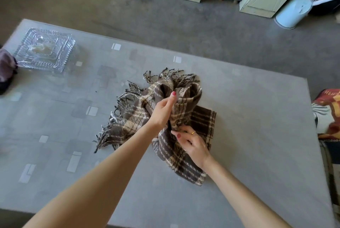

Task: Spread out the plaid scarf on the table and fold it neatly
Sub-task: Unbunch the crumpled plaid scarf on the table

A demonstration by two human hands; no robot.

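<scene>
Head view. The plaid scarf (160,117) lies bunched in a loose heap near the middle of the table (257,135), its fringed ends splayed toward the far and left edges and one flat corner pointing at the near edge. The left hand (162,111) grasps a raised fold at the top of the heap, thumb and fingers closed round the cloth. The right hand (191,144) pinches a lower fold just beside it, though how much cloth its fingers enclose is partly hidden. The fabric reads as soft, light and limp: it will sag between grips and hold no shape. Spreading is not yet done; it is best taken by two corners or along one woven edge, not by the fringe, which tangles. A glass dish (45,50) stands by the far left corner, well apart.
</scene>
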